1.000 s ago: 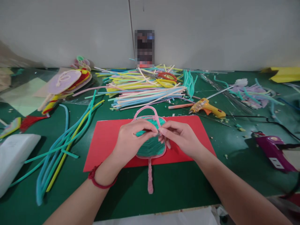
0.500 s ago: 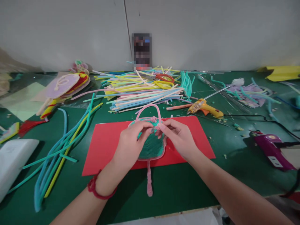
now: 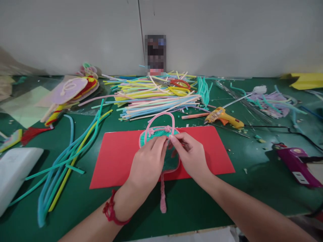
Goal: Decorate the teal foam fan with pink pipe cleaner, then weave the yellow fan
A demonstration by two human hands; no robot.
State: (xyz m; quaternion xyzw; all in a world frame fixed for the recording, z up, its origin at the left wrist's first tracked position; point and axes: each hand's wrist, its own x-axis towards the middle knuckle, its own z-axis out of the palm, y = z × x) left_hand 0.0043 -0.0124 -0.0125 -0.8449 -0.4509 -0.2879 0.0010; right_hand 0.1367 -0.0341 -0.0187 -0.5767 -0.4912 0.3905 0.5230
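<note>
While your right hand (image 3: 193, 153) pinches the pink stem (image 3: 161, 113) between thumb and finger, your left hand (image 3: 148, 161) brings its fingertips together at the same spot; whether it grips the stem too, I cannot tell. The stem arches up over the green fan (image 3: 171, 164), which lies below your hands on the red board (image 3: 113, 158), its pink handle (image 3: 163, 198) reaching past the near edge. Judging by what shows, the fan's body and handle look made, and two small pink knots (image 3: 168, 128) sit near its top edge; the stem, standing in a tall loop, looks like the part left to shape or fix. Your hands hide much of the fan's middle, and the pinched tip is lost among your fingers. Farther out, the glue gun (image 3: 224, 117) and scissors (image 3: 179, 83) lie unheld, the scissors on the colourful pile (image 3: 156, 102). Behind it, a dark panel (image 3: 155, 55) is blurred; the white box (image 3: 19, 174) at left is cut off.
</note>
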